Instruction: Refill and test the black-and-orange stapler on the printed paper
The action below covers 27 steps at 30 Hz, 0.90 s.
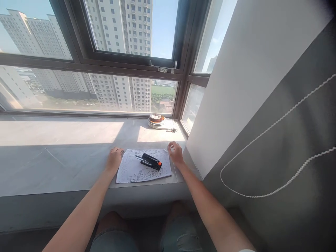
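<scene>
A printed sheet of paper [136, 169] lies on the grey window sill [60, 157]. On top of the sheet rests a black stapler [149, 161] with an orange end, lying at an angle. My left hand [114, 158] sits at the paper's left top corner, fingers curled down onto the sill. At the paper's right top corner is my right hand [175, 152], fingers bent and touching the sheet's edge. Neither hand touches the stapler.
A stack of round plates or discs [157, 121] stands at the back of the sill by the window frame, with small dark bits [172, 130] beside it. A white wall [236, 80] closes the right side. A bead cord [275, 164] hangs on the grey wall.
</scene>
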### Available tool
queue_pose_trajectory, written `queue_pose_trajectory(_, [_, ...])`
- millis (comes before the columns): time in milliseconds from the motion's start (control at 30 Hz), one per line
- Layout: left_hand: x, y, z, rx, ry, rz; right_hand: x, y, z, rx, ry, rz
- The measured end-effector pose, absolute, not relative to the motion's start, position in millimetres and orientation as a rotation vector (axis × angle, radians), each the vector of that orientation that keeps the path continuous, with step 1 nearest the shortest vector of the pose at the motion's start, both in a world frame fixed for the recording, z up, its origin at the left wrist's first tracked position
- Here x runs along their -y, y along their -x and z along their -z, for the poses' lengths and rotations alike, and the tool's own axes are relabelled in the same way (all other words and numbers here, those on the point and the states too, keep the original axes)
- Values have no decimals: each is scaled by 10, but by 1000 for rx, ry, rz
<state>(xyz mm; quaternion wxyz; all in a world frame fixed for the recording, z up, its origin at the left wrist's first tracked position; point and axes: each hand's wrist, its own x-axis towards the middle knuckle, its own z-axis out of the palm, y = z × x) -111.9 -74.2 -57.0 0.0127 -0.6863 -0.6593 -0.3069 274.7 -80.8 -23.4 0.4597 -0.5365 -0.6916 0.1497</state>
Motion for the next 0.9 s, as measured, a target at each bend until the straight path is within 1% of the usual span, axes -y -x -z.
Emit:
queue_pose_trajectory(100, [758, 1111, 549, 2042, 2129, 915, 1022, -2555, 121, 1996, 1016, -657])
queue_pose_trajectory(167, [771, 1104, 523, 2027, 2106, 887, 1143, -2448, 109, 2168, 881, -726])
queue_pose_trajectory(333, [819, 1117, 442, 1972, 2126, 946, 1246, -2342, 205, 2280, 937, -648])
queue_pose_trajectory(500, [950, 1127, 382, 1925, 2025, 1248, 1232, -2331, 209, 2302, 964, -616])
queue_pose_trajectory(567, [1036, 1070, 351, 1922, 1975, 1312, 1233, -2332, 194, 2305, 968, -605])
queue_pose_trajectory(767, [1310, 647, 202, 1857, 2191, 1330, 1221, -2341, 208, 2299, 961, -603])
queue_pose_trajectory(900, [1376, 424, 195, 1828, 2335, 1338, 1205, -2338, 225, 2288, 955, -591])
